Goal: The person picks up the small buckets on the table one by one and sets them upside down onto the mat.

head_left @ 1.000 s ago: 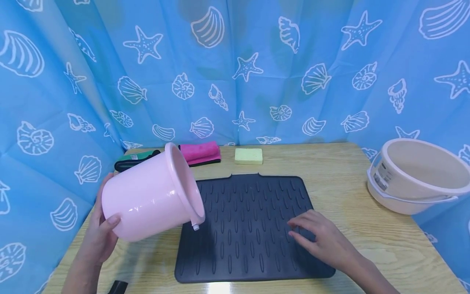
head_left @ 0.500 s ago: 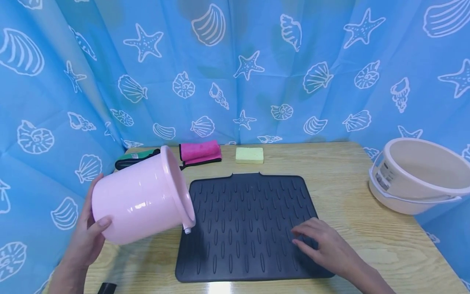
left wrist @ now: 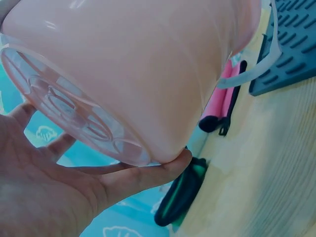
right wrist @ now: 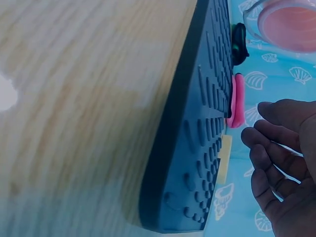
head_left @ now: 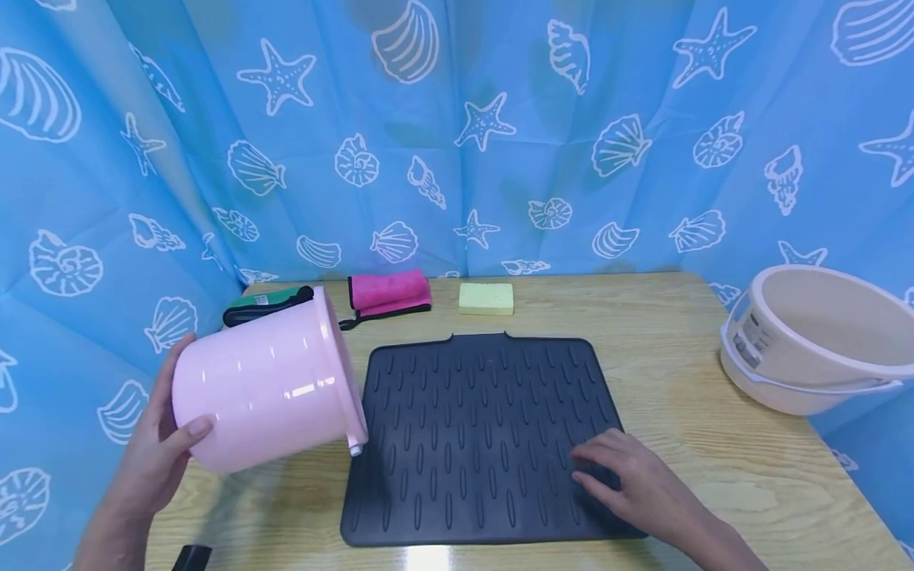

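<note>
Far left: left hand [head_left: 146, 468] clamped on the base end of the pink bucket [head_left: 267, 388], thumb on the near side, fingers round the bottom edge. Bucket is held up over the left part of the tabletop [head_left: 685, 381], tipped on its side, mouth facing right; left wrist view shows its pale handle hanging at the mouth end. Dark object [head_left: 191, 558] at bottom left, cut off by the frame, can't identify. Behind the bucket: folded green cloth with black edging [head_left: 267, 304], then pink cloth [head_left: 389, 292], then yellow sponge [head_left: 485, 298]. Middle: black ribbed mat [head_left: 471, 436], flat. Right hand [head_left: 631, 476] above the mat's right side, fingers loosely bent, thumb and fingertips apart. Far right: cream bucket [head_left: 785, 361], upright, handle down.
</note>
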`<state>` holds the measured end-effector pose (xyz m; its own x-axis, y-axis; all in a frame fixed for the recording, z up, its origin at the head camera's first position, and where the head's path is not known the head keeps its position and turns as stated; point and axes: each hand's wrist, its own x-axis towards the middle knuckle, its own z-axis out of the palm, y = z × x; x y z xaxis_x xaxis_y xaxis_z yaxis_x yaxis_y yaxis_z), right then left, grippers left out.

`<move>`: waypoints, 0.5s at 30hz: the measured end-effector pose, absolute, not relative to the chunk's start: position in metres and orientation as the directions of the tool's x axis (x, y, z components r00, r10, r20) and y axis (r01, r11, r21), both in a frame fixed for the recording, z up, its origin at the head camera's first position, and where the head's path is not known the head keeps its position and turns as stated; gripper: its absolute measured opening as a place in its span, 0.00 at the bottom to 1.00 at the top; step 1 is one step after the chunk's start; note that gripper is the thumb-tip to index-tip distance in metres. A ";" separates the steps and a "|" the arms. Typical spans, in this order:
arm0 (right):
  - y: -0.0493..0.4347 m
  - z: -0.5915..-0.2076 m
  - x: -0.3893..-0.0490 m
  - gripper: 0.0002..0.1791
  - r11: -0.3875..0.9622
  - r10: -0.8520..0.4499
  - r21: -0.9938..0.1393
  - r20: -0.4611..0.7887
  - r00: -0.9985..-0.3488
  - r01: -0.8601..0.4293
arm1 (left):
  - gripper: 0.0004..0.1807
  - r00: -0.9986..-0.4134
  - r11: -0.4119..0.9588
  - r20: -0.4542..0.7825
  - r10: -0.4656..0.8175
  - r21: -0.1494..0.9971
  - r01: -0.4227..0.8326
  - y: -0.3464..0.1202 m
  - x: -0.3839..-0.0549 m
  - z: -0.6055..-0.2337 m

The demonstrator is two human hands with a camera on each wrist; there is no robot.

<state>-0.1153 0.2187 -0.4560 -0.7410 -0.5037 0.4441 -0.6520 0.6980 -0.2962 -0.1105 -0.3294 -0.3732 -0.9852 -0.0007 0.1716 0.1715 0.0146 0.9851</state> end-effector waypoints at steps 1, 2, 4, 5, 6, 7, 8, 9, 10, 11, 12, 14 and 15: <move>0.219 -0.457 -0.115 0.15 0.695 -0.509 -0.299 0.438 -0.741 -0.654 | 0.47 -0.986 0.022 0.169 0.000 0.985 0.169 -0.330 -0.110 -0.373; 0.219 -0.458 -0.115 0.15 0.692 -0.515 -0.300 0.432 -0.740 -0.657 | 0.47 -0.986 0.027 0.168 0.002 0.985 0.168 -0.331 -0.110 -0.373; 0.220 -0.460 -0.115 0.14 0.683 -0.529 -0.303 0.422 -0.736 -0.665 | 0.47 -0.985 0.034 0.170 0.006 0.985 0.170 -0.333 -0.110 -0.372; 0.220 -0.462 -0.115 0.15 0.678 -0.535 -0.305 0.418 -0.734 -0.669 | 0.47 -0.985 0.038 0.170 0.008 0.985 0.170 -0.333 -0.110 -0.372; 0.220 -0.463 -0.115 0.14 0.673 -0.542 -0.303 0.419 -0.729 -0.675 | 0.46 -0.985 0.042 0.172 0.011 0.984 0.172 -0.333 -0.110 -0.371; 0.220 -0.464 -0.115 0.14 0.667 -0.549 -0.300 0.421 -0.723 -0.681 | 0.46 -0.984 0.047 0.175 0.014 0.983 0.176 -0.334 -0.109 -0.371; 0.220 -0.465 -0.116 0.14 0.666 -0.554 -0.296 0.419 -0.719 -0.685 | 0.46 -0.984 0.052 0.179 0.018 0.982 0.180 -0.334 -0.109 -0.371; 0.220 -0.466 -0.116 0.14 0.665 -0.559 -0.290 0.417 -0.717 -0.688 | 0.46 -0.983 0.060 0.184 0.020 0.981 0.185 -0.334 -0.109 -0.370; 0.220 -0.467 -0.116 0.14 0.664 -0.564 -0.286 0.414 -0.714 -0.691 | 0.46 -0.982 0.067 0.189 0.023 0.979 0.190 -0.334 -0.109 -0.370; 0.220 -0.468 -0.116 0.14 0.666 -0.569 -0.281 0.408 -0.714 -0.691 | 0.46 -0.981 0.076 0.193 0.027 0.978 0.194 -0.335 -0.110 -0.370; 0.221 -0.469 -0.115 0.14 0.668 -0.572 -0.277 0.401 -0.715 -0.690 | 0.46 -0.980 0.085 0.195 0.030 0.977 0.197 -0.335 -0.110 -0.370; 0.221 -0.471 -0.115 0.13 0.675 -0.578 -0.272 0.383 -0.721 -0.686 | 0.47 -0.979 0.102 0.199 0.037 0.974 0.202 -0.335 -0.110 -0.370; 0.222 -0.472 -0.114 0.13 0.678 -0.580 -0.271 0.374 -0.724 -0.683 | 0.47 -0.979 0.112 0.201 0.041 0.972 0.204 -0.335 -0.110 -0.369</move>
<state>-0.1141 0.2218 -0.4720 -0.7237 -0.5799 0.3740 -0.6833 0.6779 -0.2711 -0.1104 -0.3354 -0.3694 -0.9788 0.0407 0.2009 0.2043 0.1120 0.9725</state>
